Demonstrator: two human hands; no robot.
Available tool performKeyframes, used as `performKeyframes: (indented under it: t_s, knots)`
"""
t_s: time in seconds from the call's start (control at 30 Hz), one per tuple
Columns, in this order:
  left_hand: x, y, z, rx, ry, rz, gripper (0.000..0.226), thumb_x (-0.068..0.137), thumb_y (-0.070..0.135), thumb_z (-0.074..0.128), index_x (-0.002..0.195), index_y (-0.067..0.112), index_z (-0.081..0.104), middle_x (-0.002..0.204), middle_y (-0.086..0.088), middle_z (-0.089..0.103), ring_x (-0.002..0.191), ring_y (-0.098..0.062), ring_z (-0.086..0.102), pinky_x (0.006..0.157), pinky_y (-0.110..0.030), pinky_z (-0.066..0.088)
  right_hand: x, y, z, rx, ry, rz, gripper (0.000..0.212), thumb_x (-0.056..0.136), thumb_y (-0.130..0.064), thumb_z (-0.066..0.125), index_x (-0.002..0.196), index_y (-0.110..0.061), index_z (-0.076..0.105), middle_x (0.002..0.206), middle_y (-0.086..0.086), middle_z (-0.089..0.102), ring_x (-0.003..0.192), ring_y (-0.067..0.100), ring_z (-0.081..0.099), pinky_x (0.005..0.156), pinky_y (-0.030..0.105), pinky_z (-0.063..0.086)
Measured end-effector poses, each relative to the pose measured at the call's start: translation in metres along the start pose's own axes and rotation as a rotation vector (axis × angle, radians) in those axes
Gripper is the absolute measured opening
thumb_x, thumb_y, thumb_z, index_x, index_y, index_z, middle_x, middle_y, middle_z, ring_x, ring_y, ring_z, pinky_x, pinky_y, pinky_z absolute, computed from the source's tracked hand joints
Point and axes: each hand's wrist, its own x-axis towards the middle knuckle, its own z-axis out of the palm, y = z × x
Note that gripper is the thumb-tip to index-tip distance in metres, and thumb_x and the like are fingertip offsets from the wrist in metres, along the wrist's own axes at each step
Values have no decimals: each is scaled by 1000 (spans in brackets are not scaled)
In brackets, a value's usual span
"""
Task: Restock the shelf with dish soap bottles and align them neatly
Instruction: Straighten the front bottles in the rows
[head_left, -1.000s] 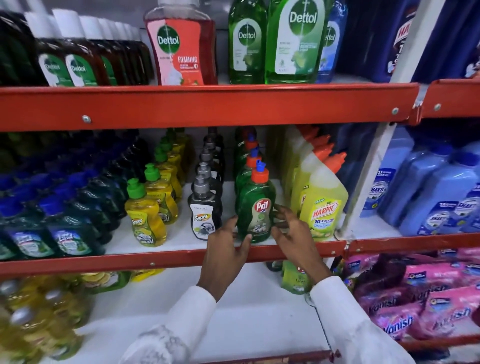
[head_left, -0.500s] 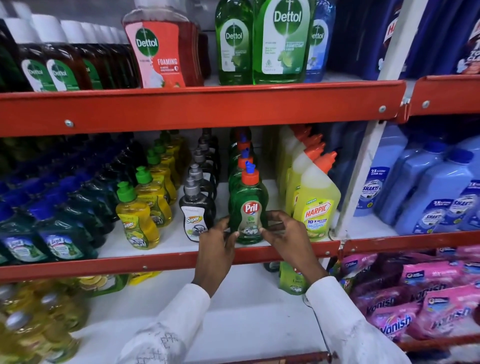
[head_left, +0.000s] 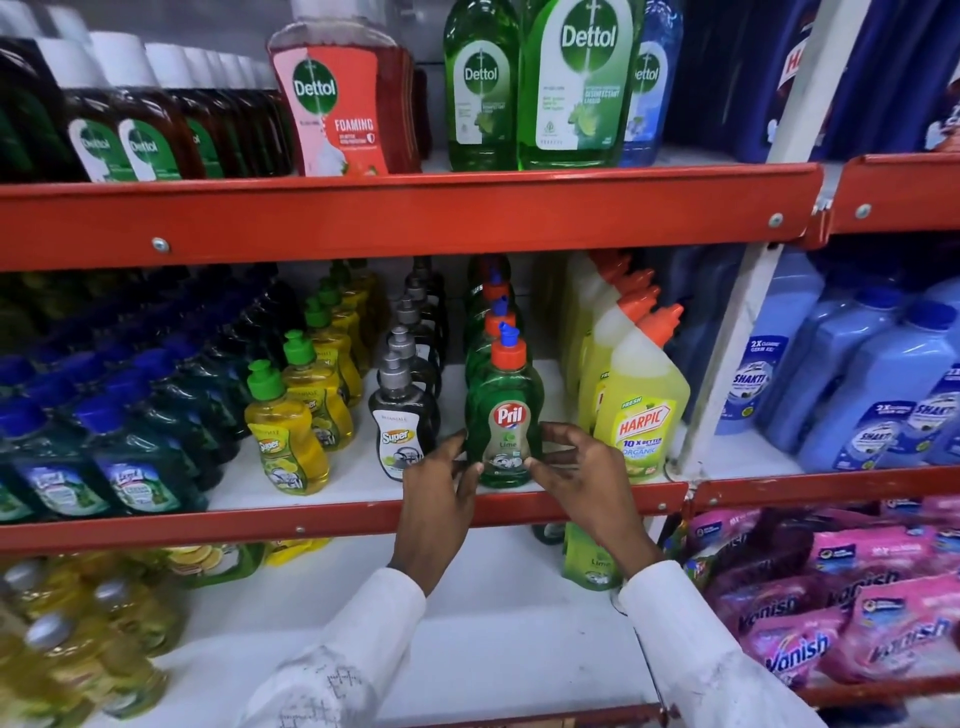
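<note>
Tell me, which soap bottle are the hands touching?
The green Pril bottle with the orange cap, at the very front of its row. The left hand and right hand touch its sides; the other bottles stand untouched.

A shop aisle for household cleaning goods is showing here. Red metal shelves (head_left: 332, 218) are running across the view in tiers, each packed with rows of the same product lined up front to back. Dettol bottles (head_left: 576, 83) are standing on the upper tier, Harpic bottles (head_left: 644, 410) and Pril dish soap bottles (head_left: 506, 410) on the middle one, and pink Vanish pouches (head_left: 810, 639) are lying at the lower right.
</note>
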Motion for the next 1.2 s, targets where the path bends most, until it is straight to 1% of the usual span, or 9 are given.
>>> performKeyframes:
  t_s: [0.17,0.3,0.5,0.63,0.7,0.8,0.83,1.03,1.2]
  knots:
    - [-24,-12,-32,-68,255,60,23,86,18,69,109,21,74,101,4,78,88,-3,71,84,-26,58,-33,-25,10,99,401,-43,19,80,-17,79,98,-18,72,91,-6,77,69,2,71,66,16,58]
    - [-24,-26,-63,-127,429,6,19,82,19,64,99,27,66,98,4,72,88,-9,69,81,-32,58,-43,-53,52,120,268,-141,18,83,-14,75,99,-21,74,90,-6,78,73,0,72,70,17,59]
    - [9,-54,-76,39,113,-89,60,84,22,63,141,15,48,136,-7,63,118,-27,63,99,-46,55,-19,-65,104,-14,32,-149,39,92,-11,61,131,-12,60,117,7,74,101,21,72,92,36,59]
    - [19,-58,-78,-6,-24,-73,48,84,12,64,131,17,58,123,-3,72,109,-21,69,92,-45,59,-10,-64,114,-71,-28,-133,38,91,-6,59,128,-15,62,116,6,75,100,22,73,92,32,57]
    - [21,-60,-79,-25,-14,-63,40,85,9,68,124,16,63,118,-3,74,104,-19,70,91,-39,59,-9,-63,114,-67,-30,-117,37,92,-6,59,127,-14,64,116,4,75,101,20,72,92,25,55]
    - [19,-62,-80,-26,5,-49,32,86,11,72,117,15,67,109,2,75,92,-11,68,76,-5,48,-8,-61,113,-63,-45,-103,35,93,-6,59,127,-14,65,116,3,75,102,17,72,94,25,54]
    - [18,-62,-81,-30,14,-38,30,86,11,72,115,14,67,106,2,74,89,-10,67,73,1,45,-8,-60,113,-67,-48,-106,35,93,-6,59,127,-14,65,117,3,75,102,17,72,94,25,54]
    - [16,-61,-81,-63,33,-11,29,84,10,74,113,13,69,105,-1,76,85,-10,68,72,2,45,-9,-60,112,-97,-38,-100,36,94,-6,58,129,-14,63,122,3,73,106,19,69,89,10,43]
    - [15,-65,-81,-44,37,-12,33,83,17,77,115,13,68,109,0,77,90,-7,69,75,6,41,-12,-60,113,-99,-13,-106,35,95,-6,56,130,-12,62,123,5,72,108,21,68,90,13,43]
